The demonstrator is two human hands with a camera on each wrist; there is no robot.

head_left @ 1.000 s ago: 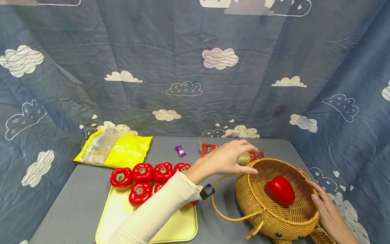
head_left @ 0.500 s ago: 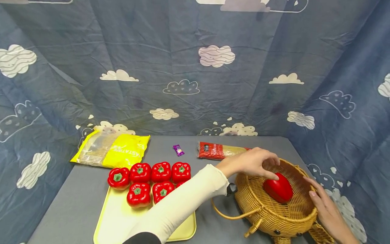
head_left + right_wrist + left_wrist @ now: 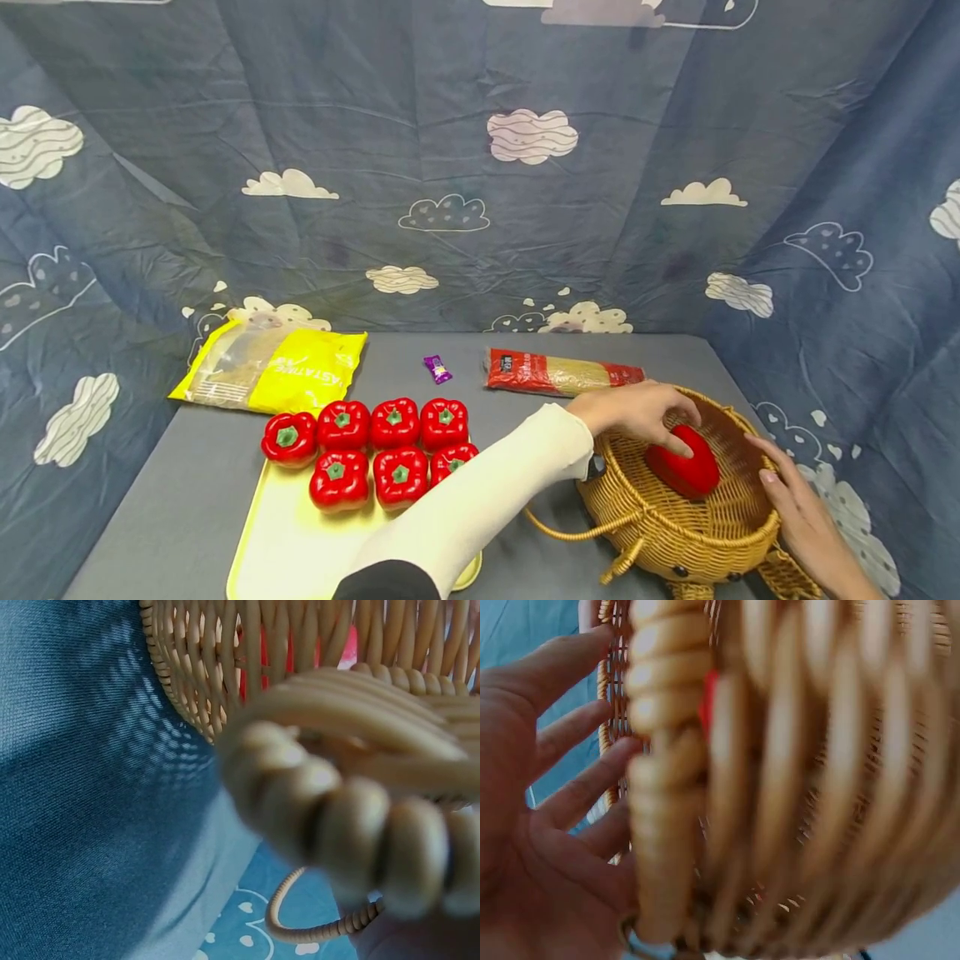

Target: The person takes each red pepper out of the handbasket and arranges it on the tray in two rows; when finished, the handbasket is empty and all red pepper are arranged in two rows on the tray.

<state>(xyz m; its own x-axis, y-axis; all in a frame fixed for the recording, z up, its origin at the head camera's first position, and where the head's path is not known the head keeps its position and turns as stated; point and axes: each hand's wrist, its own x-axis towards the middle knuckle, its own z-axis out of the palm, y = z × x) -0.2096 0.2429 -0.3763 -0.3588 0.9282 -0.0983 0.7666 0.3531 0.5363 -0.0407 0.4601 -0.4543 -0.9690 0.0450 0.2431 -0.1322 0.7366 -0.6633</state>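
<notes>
In the head view a round wicker basket [image 3: 637,500] stands at the right, with a red bell pepper [image 3: 693,475] lying inside. My left hand [image 3: 637,412] reaches over its left rim, thumb across the pepper's near face and fingers curled at its far side. The left wrist view shows the left hand [image 3: 540,765] passing behind the blurred rim, which hides the fingertips; a sliver of red shows through the weave. My right hand [image 3: 806,508] rests against the basket's right rim, fingers fairly straight. In the right wrist view a wicker loop [image 3: 345,802] fills the foreground.
Several red bell peppers [image 3: 400,477] sit on and along the back of a yellow tray [image 3: 285,533], one partly behind my left sleeve. Behind them lie a yellow bag [image 3: 315,367], a small purple wrapped candy [image 3: 437,369] and a red packet of noodles [image 3: 577,375].
My left hand has moved right and down from above the rim into the basket, onto the pepper. More of the noodle packet and the tray's peppers shows. My right hand stays at the rim.
</notes>
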